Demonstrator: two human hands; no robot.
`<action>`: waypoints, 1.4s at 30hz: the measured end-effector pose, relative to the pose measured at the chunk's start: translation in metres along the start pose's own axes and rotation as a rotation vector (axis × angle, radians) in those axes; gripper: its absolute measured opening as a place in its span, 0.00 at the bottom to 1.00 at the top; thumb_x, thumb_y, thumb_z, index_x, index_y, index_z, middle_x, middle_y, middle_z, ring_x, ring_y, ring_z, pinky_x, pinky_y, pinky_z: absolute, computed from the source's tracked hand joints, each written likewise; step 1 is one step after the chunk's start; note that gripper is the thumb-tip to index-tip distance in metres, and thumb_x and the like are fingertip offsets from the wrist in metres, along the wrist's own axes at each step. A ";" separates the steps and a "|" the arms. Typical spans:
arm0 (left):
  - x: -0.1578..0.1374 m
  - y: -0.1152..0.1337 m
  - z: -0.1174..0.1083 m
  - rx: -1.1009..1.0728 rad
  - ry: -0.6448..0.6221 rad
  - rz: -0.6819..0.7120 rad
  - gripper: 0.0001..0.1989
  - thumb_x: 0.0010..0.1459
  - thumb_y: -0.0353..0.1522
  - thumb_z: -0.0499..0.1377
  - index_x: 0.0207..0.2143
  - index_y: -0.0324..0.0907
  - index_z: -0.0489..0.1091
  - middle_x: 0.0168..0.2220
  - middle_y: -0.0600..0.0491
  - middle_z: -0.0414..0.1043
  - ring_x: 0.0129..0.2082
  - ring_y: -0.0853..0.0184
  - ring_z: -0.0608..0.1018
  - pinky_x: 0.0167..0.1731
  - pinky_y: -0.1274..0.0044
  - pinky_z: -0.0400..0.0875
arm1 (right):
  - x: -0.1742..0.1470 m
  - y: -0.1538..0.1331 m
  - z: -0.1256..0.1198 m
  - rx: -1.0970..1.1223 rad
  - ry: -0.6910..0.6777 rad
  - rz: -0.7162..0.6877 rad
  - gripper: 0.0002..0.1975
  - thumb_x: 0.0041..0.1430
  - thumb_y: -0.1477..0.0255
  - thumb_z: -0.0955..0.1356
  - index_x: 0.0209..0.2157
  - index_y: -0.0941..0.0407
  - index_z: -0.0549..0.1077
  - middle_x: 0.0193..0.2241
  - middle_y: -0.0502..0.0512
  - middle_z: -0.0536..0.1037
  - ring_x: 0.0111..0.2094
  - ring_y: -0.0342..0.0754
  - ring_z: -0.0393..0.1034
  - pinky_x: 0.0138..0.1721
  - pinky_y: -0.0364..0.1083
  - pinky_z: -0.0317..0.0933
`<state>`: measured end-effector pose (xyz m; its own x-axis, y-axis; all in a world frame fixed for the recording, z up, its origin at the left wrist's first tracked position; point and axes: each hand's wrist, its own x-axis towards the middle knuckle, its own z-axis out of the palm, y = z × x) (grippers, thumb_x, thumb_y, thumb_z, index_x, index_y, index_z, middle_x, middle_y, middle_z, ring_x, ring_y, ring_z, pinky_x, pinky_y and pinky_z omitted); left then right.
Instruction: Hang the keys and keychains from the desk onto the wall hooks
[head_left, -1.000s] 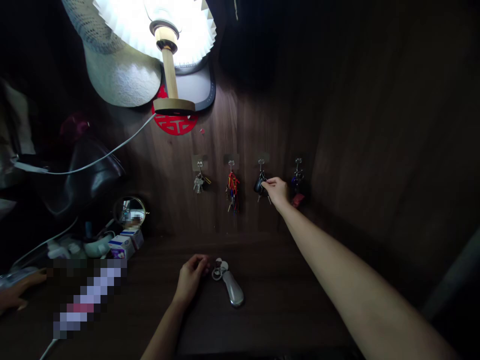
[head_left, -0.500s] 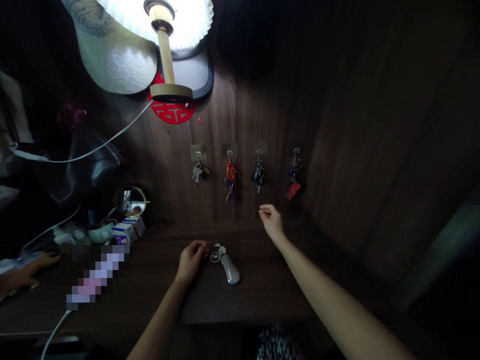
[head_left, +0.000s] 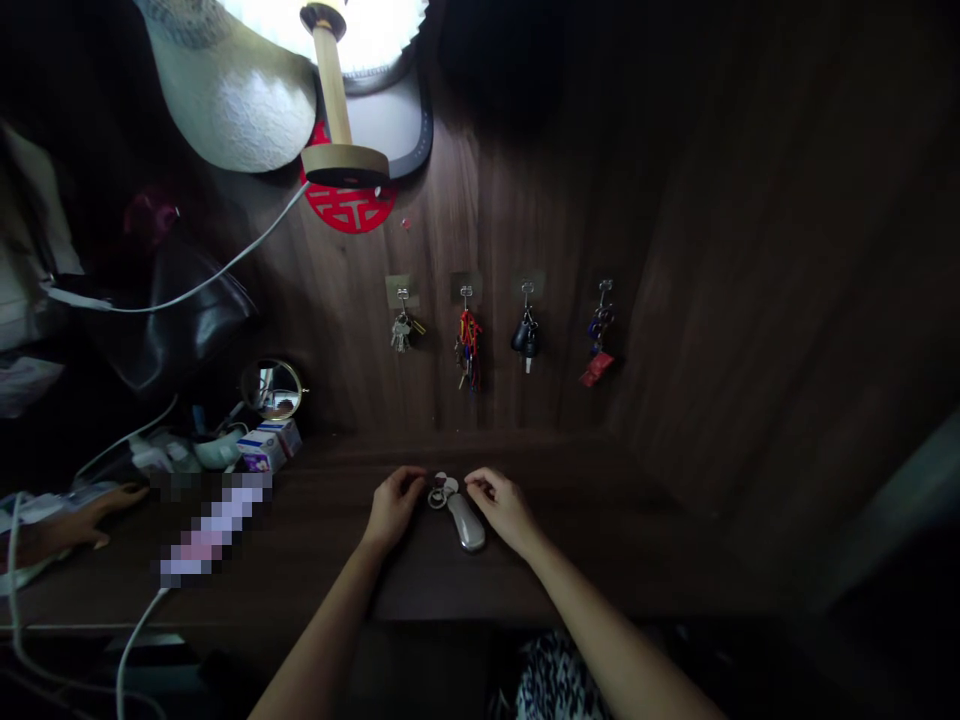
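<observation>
A grey car key fob [head_left: 467, 524] lies on the dark wooden desk, with a metal key ring [head_left: 437, 497] and small round tags at its upper end. On the left, my left hand [head_left: 393, 505] rests on the desk, its loosely bent fingers just short of the ring. Across from it, my right hand [head_left: 501, 503] is close beside the fob, fingers loosely curled and slightly apart. Nothing shows in either hand. On the wall hang silver keys [head_left: 401, 333], a bunch with red cords [head_left: 468, 345], black keys [head_left: 526, 337] and a bunch with a red tag [head_left: 598, 368].
Above stands or hangs a lit lamp [head_left: 334, 90] with a white cable, before caps [head_left: 262, 120] and a red round ornament [head_left: 351, 208]. Left are a round mirror [head_left: 271, 390], small boxes [head_left: 268, 446], a black bag [head_left: 191, 300] and another person's hand [head_left: 112, 510].
My right hand has come down from below the hanging black keys to beside the fob on the desk. My left hand stays by the ring. The view has tilted slightly.
</observation>
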<state>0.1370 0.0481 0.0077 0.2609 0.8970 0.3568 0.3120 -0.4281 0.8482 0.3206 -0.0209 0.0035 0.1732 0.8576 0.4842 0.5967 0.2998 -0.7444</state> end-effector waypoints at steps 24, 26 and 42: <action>-0.004 -0.002 0.004 0.338 -0.172 0.245 0.08 0.52 0.28 0.55 0.33 0.45 0.72 0.35 0.53 0.76 0.38 0.64 0.75 0.41 0.74 0.65 | -0.006 -0.004 0.008 -0.157 -0.182 -0.173 0.22 0.45 0.81 0.65 0.44 0.50 0.69 0.40 0.52 0.73 0.44 0.48 0.66 0.47 0.50 0.59; -0.005 -0.001 0.004 0.271 -0.149 0.250 0.07 0.52 0.29 0.55 0.33 0.45 0.72 0.35 0.54 0.76 0.38 0.65 0.75 0.41 0.75 0.66 | -0.006 -0.004 0.008 -0.200 -0.158 -0.177 0.23 0.45 0.83 0.64 0.43 0.50 0.69 0.40 0.52 0.73 0.44 0.49 0.65 0.47 0.50 0.59; -0.023 0.018 0.008 0.215 0.090 0.627 0.06 0.60 0.29 0.50 0.30 0.43 0.64 0.32 0.51 0.71 0.34 0.68 0.71 0.38 0.74 0.67 | -0.005 -0.025 0.013 -0.223 0.066 -0.328 0.10 0.60 0.71 0.61 0.39 0.49 0.72 0.36 0.54 0.73 0.41 0.51 0.65 0.42 0.51 0.58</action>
<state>0.1440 0.0187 0.0113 0.3778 0.4733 0.7958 0.3041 -0.8752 0.3762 0.2946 -0.0273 0.0132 -0.0086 0.7006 0.7135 0.7829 0.4487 -0.4311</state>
